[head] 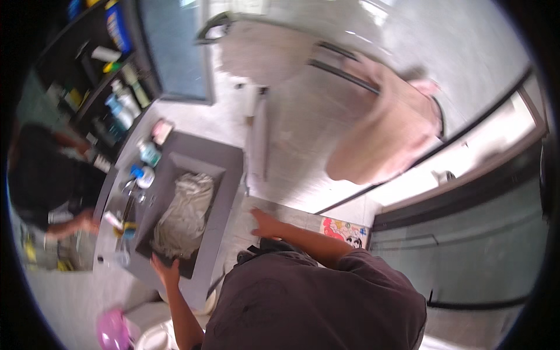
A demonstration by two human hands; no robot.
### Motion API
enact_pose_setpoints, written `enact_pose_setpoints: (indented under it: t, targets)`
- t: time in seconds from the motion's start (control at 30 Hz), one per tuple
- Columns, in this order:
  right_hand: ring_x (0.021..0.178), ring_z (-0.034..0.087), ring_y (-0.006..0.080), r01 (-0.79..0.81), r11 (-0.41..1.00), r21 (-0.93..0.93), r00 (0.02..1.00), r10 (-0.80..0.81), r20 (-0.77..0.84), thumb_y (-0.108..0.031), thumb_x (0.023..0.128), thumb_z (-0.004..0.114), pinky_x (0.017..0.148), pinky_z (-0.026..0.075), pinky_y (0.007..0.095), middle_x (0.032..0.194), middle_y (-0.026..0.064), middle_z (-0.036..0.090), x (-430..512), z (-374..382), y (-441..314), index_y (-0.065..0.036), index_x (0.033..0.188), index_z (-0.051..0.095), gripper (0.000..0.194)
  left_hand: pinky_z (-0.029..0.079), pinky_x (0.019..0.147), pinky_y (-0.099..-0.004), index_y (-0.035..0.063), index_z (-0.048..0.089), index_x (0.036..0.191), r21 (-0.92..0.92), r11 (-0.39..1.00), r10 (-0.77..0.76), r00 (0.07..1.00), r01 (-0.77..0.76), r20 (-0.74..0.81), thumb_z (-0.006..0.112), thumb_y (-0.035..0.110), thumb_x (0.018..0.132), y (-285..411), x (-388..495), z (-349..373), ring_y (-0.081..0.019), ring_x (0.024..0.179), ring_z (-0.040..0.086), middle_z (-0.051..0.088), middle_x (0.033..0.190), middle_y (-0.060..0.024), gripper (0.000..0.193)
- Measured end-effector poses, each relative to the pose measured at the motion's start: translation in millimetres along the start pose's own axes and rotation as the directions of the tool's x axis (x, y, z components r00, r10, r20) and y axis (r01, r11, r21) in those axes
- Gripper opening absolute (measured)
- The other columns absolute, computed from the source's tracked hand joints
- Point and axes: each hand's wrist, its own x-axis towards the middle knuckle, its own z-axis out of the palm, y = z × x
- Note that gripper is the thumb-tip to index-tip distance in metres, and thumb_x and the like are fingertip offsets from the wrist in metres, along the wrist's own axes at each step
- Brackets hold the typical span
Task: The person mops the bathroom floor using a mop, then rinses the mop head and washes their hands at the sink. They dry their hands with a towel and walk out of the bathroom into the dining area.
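Observation:
A crumpled pale cloth garment or towel (pixel 186 218) lies in the grey rectangular sink basin (pixel 232 175) to the left. At the basin's near end is my left hand (pixel 166 270), its fingers spread and nothing seen in them; whether it touches the rim cannot be told. My right hand (pixel 266 224) hangs in the air to the right of the sink, over the floor, with its fingers apart and empty. A metal faucet (pixel 139 197) stands at the left side of the basin.
Pump bottles (pixel 144 177) and a teal bottle (pixel 149 154) line the counter. Shelves of bottles (pixel 124 103) and a mirror are at left. Pinkish towels (pixel 385 131) hang from a rack ahead. A patterned mat (pixel 343 232) lies right, by glass panels. A pink object (pixel 114 330) stands lower left.

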Motion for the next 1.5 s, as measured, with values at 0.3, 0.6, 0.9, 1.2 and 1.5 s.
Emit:
enact_pose_setpoints:
  t: [0.3, 0.6, 0.9, 1.2, 1.5]
  targets:
    - [0.125, 0.051, 0.0243, 0.070, 0.995, -0.067, -0.424, -0.031, -0.905, -0.006, 0.089, 0.074, 0.108, 0.038, 0.0379, 0.131, 0.0145, 0.056, -250.7, -282.3, -46.8, 0.002, 0.141, 0.049, 0.058, 0.054, 0.087, -0.0299, -0.0014, 0.069, 0.117, -0.593, 0.712, 0.491, 0.870, -0.375, 0.039, 0.065, 0.001, 0.095, 263.3, 0.0, 42.1, -0.0168, 0.097, 0.068, 0.073, 0.104, -0.0093, 0.022]
    - [0.098, 0.067, 0.0348, 0.471, 0.759, -0.449, 0.488, -0.648, -0.585, -0.002, 0.090, 0.058, 0.085, 0.053, 0.0484, 0.109, 0.0166, 0.069, -326.2, -265.3, -138.9, -0.010, 0.121, 0.067, 0.033, 0.053, 0.091, -0.0326, 0.0014, 0.064, 0.126, -0.884, 0.031, 0.722, 0.622, -0.467, -0.303, 0.057, 0.006, 0.101, 629.4, -198.3, 67.0, -0.0219, 0.111, 0.065, 0.068, 0.120, -0.0127, 0.027]
    - [0.071, 0.065, 0.0235, 0.712, 0.264, 0.650, 0.702, -0.277, -0.656, -0.033, 0.105, 0.051, 0.060, 0.049, 0.0373, 0.093, 0.0128, 0.071, -337.9, -302.9, -20.9, -0.014, 0.117, 0.064, 0.026, 0.050, 0.097, -0.0325, 0.0055, 0.051, 0.130, -0.768, 0.159, 0.735, 0.445, 0.621, 0.511, 0.041, 0.032, 0.107, 633.9, -435.7, 124.9, -0.0225, 0.113, 0.061, 0.062, 0.123, -0.0117, 0.037]
    - [0.070, 0.068, 0.0292, 0.138, 0.559, -0.818, 0.619, -0.693, -0.369, -0.013, 0.094, 0.057, 0.057, 0.051, 0.0416, 0.089, 0.0120, 0.070, -280.2, -330.1, 28.4, -0.002, 0.126, 0.056, 0.034, 0.048, 0.094, -0.0378, -0.0012, 0.049, 0.118, -0.582, 0.632, 0.737, 0.629, -0.512, 0.248, 0.079, 0.019, 0.078, 641.4, -518.2, 102.7, -0.0248, 0.106, 0.060, 0.057, 0.106, -0.0127, 0.053]
    - [0.086, 0.073, 0.0266, 0.432, 0.823, 0.368, 0.565, 0.071, -0.822, -0.020, 0.093, 0.062, 0.068, 0.058, 0.0387, 0.108, 0.0214, 0.072, -257.3, -306.6, -30.4, 0.000, 0.131, 0.058, 0.044, 0.050, 0.092, -0.0366, 0.0016, 0.053, 0.123, -0.871, 0.308, 0.660, 0.573, 0.382, 0.485, 0.062, 0.030, 0.092, 618.9, -418.5, 144.0, -0.0244, 0.104, 0.062, 0.060, 0.110, -0.0120, 0.043]
